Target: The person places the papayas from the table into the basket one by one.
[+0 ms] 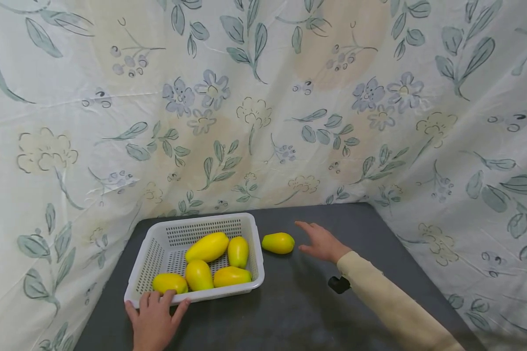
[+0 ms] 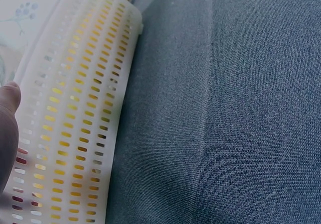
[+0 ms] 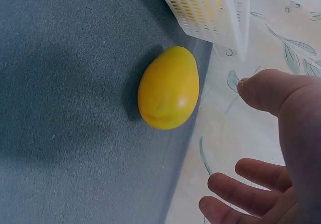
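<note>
A white perforated basket (image 1: 202, 229) stands on the dark grey table and holds several yellow fruits (image 1: 207, 247). My left hand (image 1: 155, 312) grips its near left rim, fingers over the edge and thumb outside. In the left wrist view my left hand (image 2: 7, 128) lies against the basket wall (image 2: 75, 108), with yellow showing through the holes. One more yellow fruit (image 1: 278, 243) lies on the table just right of the basket. My right hand (image 1: 309, 238) hovers beside it with fingers spread, holding nothing. The right wrist view shows that fruit (image 3: 168, 88), my right hand (image 3: 235, 133) a short gap away, and the basket's corner (image 3: 200, 8).
A floral cloth (image 1: 254, 112) hangs close behind the table and down both sides. The grey table top (image 1: 298, 312) stretches toward me in front of the basket. A small black piece (image 1: 339, 284) shows under my right sleeve (image 1: 386, 297).
</note>
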A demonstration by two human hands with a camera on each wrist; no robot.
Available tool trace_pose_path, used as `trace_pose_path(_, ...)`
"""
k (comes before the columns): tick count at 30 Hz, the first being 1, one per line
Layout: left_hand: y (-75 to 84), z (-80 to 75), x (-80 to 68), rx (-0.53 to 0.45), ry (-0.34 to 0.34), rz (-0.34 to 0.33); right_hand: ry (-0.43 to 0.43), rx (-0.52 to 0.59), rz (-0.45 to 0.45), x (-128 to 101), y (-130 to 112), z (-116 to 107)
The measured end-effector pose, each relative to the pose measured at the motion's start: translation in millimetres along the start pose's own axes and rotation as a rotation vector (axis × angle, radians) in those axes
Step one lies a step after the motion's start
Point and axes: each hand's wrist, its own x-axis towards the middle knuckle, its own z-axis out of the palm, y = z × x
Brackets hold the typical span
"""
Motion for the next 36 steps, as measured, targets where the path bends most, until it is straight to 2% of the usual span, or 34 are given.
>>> trace_pose_path(6,1.6,0.2,0.8,0.023,-0.019,-0.012,0.000,0.001,0.002,11,-5,12)
trace_pose_path(12,-2.5,-0.9,2.4,0.029,-0.027,-0.026,-0.005,-0.007,0.019,34,-17,29)
trace_pose_path(19,-3.1,1.8,6.0,0.014,-0.013,-0.001,0.028,-0.001,0.060,51,-18,53)
trace_pose_path(22,-2.7,0.9,6.0,0.011,-0.002,0.010,0.028,-0.005,0.076,54,-15,68)
trace_pose_path(28,-0.4,-0.7,5.4,0.006,-0.013,0.017,-0.030,-0.070,0.066,54,-12,93)
trace_pose_path(36,-2.7,-1.1,6.1,0.008,-0.005,0.012,0.008,-0.073,0.084,58,-16,96)
